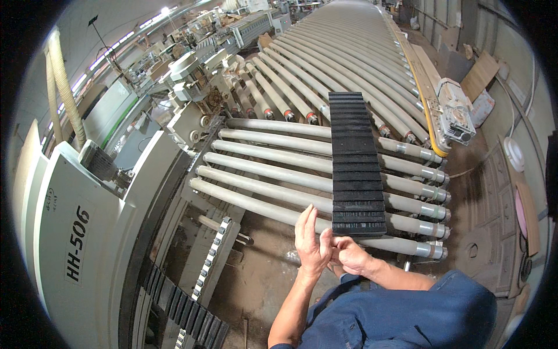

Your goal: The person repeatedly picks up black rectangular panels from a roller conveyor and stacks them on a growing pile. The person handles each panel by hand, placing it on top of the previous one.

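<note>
My left hand point(312, 245) is raised with its fingers stretched out, at the near end of the roller conveyor. Against its palm, my right hand point(352, 256) is closed, fingers curled; whatever it may hold is hidden. Just beyond both hands, a long row of black ribbed slats point(356, 168) lies lengthwise across the pale rollers point(279, 160). Its near end reaches over the nearest roller, close to my right hand. Neither hand visibly grips the slats.
A large white machine point(75, 232) stands at left, with a black slatted track point(186, 308) and a chain point(210, 259) low beside it. A motor unit point(454, 113) sits at the conveyor's right edge. Brown panels point(482, 74) lean on the right wall.
</note>
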